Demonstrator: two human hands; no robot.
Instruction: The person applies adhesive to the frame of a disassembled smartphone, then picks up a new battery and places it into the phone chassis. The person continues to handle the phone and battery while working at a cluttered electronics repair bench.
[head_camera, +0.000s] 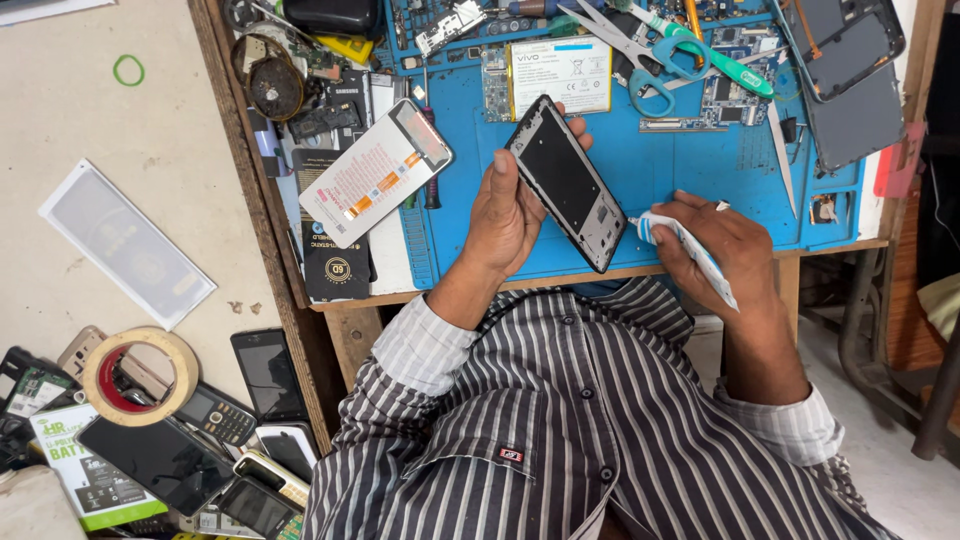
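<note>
Head view: blue work mat (690, 180) covers a cluttered wooden bench (262, 215).

Bare blue mat (690, 165) between hands; scissors (640, 60), battery (560, 75) crowd beyond.

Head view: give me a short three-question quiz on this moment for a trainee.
1. True or false: the left hand holds the black phone frame tilted above the blue work mat.
2. What does the right hand hold?
A. the scissors
B. a small white and blue tube
C. the roll of tape
3. Fill in: the tube's nozzle points at the frame's lower ____ end.

Key
1. True.
2. B: the white and blue tube is in its grip; the green-handled scissors lie on the mat, and the roll of tape lies off to the side among old phones.
3. Right.
</note>
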